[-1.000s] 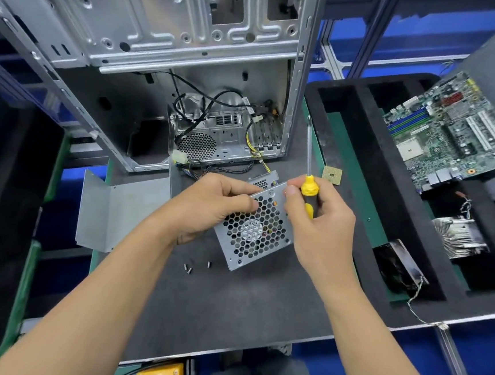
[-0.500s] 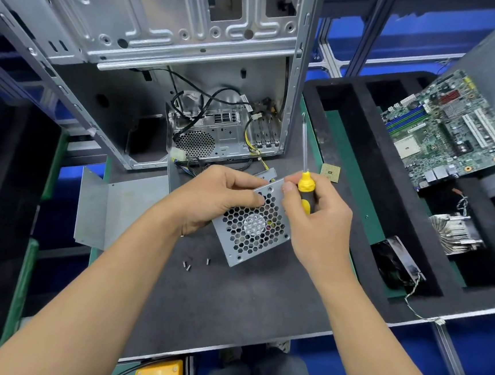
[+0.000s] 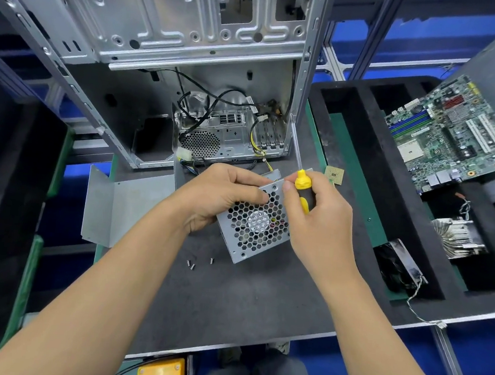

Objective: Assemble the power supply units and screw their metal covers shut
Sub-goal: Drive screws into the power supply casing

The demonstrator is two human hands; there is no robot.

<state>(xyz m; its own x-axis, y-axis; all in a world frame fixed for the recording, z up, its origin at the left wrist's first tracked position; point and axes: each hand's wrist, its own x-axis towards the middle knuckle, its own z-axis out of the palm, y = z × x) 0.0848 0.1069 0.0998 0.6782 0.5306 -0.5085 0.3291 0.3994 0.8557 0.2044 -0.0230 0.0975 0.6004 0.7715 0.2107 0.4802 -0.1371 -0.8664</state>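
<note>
A grey metal power supply unit point(image 3: 254, 230) with a honeycomb fan grille stands tilted on the dark mat at the centre. My left hand point(image 3: 221, 194) grips its upper left side, fingers curled over the top edge. My right hand point(image 3: 315, 220) holds a yellow-and-black screwdriver point(image 3: 301, 186) by the handle; its shaft points up and away from me, past the unit's top right corner. Three small screws point(image 3: 193, 265) lie loose on the mat below the unit. A bent grey metal cover point(image 3: 125, 206) lies to the left.
An open computer case point(image 3: 191, 62) with cables stands behind the unit. A CPU chip point(image 3: 334, 175) lies right of the screwdriver. The black foam tray point(image 3: 362, 155) on the right holds a motherboard point(image 3: 454, 133), a heatsink point(image 3: 460, 239) and a fan point(image 3: 397, 269).
Both hands and the power supply have shifted slightly up and away from me, and my right thumb has slid up beside the yellow collar. The grips are the same.
</note>
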